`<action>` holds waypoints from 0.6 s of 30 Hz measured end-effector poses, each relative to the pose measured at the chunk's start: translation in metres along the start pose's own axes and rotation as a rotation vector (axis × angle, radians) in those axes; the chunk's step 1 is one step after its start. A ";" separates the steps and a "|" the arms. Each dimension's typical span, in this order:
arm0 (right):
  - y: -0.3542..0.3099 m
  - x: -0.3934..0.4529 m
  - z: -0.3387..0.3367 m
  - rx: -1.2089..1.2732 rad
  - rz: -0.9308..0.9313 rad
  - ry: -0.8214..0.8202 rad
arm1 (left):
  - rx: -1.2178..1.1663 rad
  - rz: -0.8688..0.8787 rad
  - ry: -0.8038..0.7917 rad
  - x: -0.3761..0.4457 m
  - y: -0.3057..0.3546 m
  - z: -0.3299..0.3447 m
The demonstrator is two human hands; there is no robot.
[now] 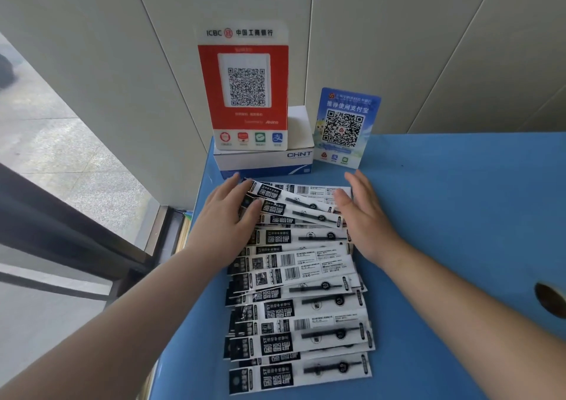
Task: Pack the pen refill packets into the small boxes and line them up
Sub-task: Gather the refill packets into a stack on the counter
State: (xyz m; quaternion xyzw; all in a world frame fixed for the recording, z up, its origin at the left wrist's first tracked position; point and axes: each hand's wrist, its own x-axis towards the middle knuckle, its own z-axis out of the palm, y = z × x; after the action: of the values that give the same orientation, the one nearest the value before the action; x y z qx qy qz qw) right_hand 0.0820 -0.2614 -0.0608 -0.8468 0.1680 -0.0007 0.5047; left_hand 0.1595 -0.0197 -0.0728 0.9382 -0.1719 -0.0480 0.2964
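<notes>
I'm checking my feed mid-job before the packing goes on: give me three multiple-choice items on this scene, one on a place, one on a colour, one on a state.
1. Where does the red QR sign stand?
A. on the white box
B. flat on the table
C. under the packets

2. What colour is the table?
A. green
B. blue
C. grey

3. How are the refill packets lying?
A. packed in small boxes
B. spread loose in an overlapping row
C. standing on end

Answers:
1 A: the sign's base rests on top of the white box at the wall.
2 B: the bare surface beside the packets is blue.
3 B: they overlap along the table, with the left hand and the right hand flat at the far end.
</notes>
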 end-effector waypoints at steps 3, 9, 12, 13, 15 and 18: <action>-0.007 0.005 0.005 -0.039 0.004 -0.054 | -0.042 -0.029 -0.130 0.012 0.007 0.007; -0.003 0.006 0.006 0.016 -0.014 -0.008 | -0.049 -0.039 -0.151 0.001 0.001 0.011; 0.000 0.004 0.002 0.049 -0.019 0.013 | -0.097 -0.093 -0.103 -0.005 -0.003 0.010; 0.000 0.003 0.003 0.049 -0.027 -0.005 | -0.121 -0.074 -0.121 -0.007 -0.001 0.011; 0.000 0.003 0.005 0.041 -0.042 -0.055 | -0.172 -0.017 -0.173 -0.011 0.004 0.015; 0.002 0.006 0.005 0.038 -0.061 -0.089 | -0.111 0.017 -0.203 -0.010 0.006 0.014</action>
State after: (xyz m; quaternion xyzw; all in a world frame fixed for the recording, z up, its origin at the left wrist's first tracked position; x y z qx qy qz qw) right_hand 0.0877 -0.2595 -0.0661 -0.8409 0.1194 0.0185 0.5275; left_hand 0.1459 -0.0287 -0.0813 0.9091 -0.2062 -0.1499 0.3295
